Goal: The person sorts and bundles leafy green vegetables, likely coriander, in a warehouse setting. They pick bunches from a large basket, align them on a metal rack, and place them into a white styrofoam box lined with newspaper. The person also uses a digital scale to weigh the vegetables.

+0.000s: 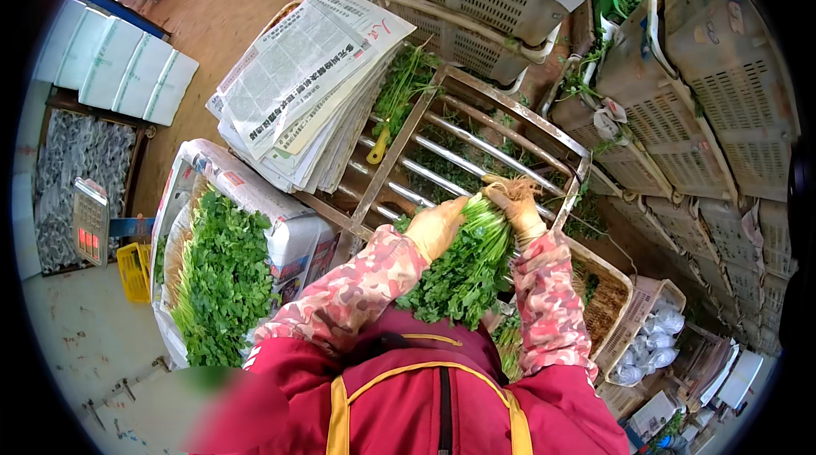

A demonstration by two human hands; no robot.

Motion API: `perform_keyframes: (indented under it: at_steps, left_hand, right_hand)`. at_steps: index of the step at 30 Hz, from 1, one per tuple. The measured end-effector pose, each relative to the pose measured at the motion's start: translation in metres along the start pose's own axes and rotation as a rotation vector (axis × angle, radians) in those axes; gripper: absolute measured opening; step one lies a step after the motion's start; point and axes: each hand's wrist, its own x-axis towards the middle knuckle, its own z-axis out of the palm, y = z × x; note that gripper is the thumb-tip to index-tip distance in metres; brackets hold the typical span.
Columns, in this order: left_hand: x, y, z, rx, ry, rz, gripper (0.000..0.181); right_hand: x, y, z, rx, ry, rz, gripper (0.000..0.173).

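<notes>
A bunch of leafy green herbs (456, 273), likely coriander, lies across my front with its leaves towards my body. My gloved left hand (438, 225) grips the bunch from the left, near where stems turn to leaves. At the root end, my gloved right hand (515, 203) is closed around the pale stems, with brown roots showing over its fingers. Under both hands runs a rack of metal bars (446, 181) in a rusty frame. A yellow-handled tool (379, 146) rests on the bars beside some loose sprigs (408, 82); its blade cannot be made out.
A newspaper stack (312, 85) lies at the rack's far left. Left of me stands a newspaper-lined box (233, 178) of bunched herbs (226, 264), near a digital scale (91, 225). Plastic crates (472, 2) rise ahead and right (714, 111). White foam boxes (121, 66) stand far left.
</notes>
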Motion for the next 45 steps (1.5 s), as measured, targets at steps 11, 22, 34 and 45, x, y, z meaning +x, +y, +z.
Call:
perform_keyframes:
  at_steps: [11, 22, 34, 45]
  left_hand:
    - [-0.003, 0.054, -0.058, 0.058, 0.228, 0.274, 0.044]
    - [-0.041, 0.021, -0.089, -0.131, 0.285, 0.005, 0.04]
    - [-0.043, 0.03, -0.106, -0.004, 0.171, 0.032, 0.098]
    - [-0.082, 0.106, -0.137, -0.591, 0.088, 0.267, 0.116]
  right_hand:
    - [-0.04, -0.128, 0.029, -0.579, 0.064, -0.794, 0.026]
    - [-0.034, -0.025, 0.005, -1.339, -0.096, -1.062, 0.032]
    - [-0.042, -0.074, 0.016, -0.289, -0.126, -0.353, 0.023]
    - [-0.121, -0.23, 0.124, -0.579, -0.017, -0.724, 0.029]
